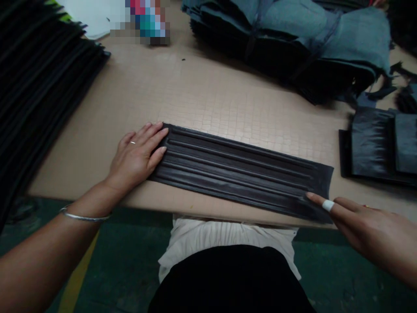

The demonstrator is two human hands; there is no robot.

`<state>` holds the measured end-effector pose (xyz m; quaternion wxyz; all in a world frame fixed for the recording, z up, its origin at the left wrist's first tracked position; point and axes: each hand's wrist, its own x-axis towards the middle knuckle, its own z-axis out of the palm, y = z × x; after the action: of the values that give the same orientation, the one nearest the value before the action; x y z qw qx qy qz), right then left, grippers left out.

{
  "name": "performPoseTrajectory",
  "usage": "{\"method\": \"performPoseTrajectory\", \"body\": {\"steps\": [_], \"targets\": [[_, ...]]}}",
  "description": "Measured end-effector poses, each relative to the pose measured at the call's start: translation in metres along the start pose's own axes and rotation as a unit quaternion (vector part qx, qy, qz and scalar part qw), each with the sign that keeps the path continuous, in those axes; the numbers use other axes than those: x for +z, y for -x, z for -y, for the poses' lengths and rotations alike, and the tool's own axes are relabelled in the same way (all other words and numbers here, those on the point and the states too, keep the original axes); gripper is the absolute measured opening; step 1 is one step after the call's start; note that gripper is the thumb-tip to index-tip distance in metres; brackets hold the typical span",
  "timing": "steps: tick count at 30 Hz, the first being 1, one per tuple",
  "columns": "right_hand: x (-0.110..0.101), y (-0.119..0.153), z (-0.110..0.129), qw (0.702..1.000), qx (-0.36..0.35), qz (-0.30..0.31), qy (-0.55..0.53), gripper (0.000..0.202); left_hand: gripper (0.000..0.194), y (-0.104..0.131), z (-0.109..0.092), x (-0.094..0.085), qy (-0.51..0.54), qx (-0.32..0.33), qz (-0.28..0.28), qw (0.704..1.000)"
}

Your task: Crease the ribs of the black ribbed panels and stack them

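A long dark panel [241, 169] with raised parallel ridges, leather-like in look, lies flat along the front edge of the table. My left hand [140, 150] rests flat over its left end, fingers stretched out. At the panel's lower right, my right hand [355, 219] touches the surface with an extended index finger that has a white band around it. The other fingers of that hand are partly tucked underneath, and I see nothing held in them.
The tan table [137, 87] carries a tall dark stack of sheets [39, 87] at left. A tied bundle of grey-black pieces [286, 39] lies at the back, and dark folded pieces [374, 143] sit at right. A white sheet [91, 15] is at the back left.
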<state>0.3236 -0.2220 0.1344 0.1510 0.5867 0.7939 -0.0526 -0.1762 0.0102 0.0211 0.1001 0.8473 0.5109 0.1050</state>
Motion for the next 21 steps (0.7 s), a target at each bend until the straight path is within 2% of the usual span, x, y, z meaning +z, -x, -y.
{"method": "performPoseTrajectory", "body": {"steps": [2,4,8,11,13,16,18,21], "targets": [[-0.003,-0.041,0.031,0.998,-0.032,-0.017,-0.041,0.062,0.056,0.001,-0.004,-0.002,-0.006,-0.002,-0.001,1.0],[-0.011,-0.093,0.075,0.995,-0.076,-0.004,-0.065,0.061,0.056,0.001,-0.007,-0.003,-0.01,-0.001,0.004,1.0],[-0.046,-0.191,0.169,0.986,-0.141,0.045,-0.079,0.058,0.054,0.001,-0.01,-0.005,-0.005,0.001,0.012,1.0],[-0.073,-0.237,0.211,0.978,-0.178,0.042,-0.104,0.052,0.054,0.001,-0.011,-0.006,0.005,-0.002,0.004,1.0],[-0.085,-0.254,0.223,0.971,-0.207,0.043,-0.111,0.048,0.053,0.0,-0.011,-0.006,0.012,-0.003,0.007,1.0],[-0.095,-0.265,0.221,0.965,-0.235,0.058,-0.102,0.042,0.052,-0.001,-0.011,-0.006,0.019,-0.008,0.016,1.0],[-0.098,-0.264,0.21,0.963,-0.237,0.08,-0.095,0.04,0.053,-0.001,-0.011,-0.006,0.022,-0.011,0.018,1.0],[-0.095,-0.249,0.179,0.963,-0.222,0.122,-0.095,0.041,0.054,-0.002,-0.009,-0.005,0.028,-0.012,0.017,0.999]]}}
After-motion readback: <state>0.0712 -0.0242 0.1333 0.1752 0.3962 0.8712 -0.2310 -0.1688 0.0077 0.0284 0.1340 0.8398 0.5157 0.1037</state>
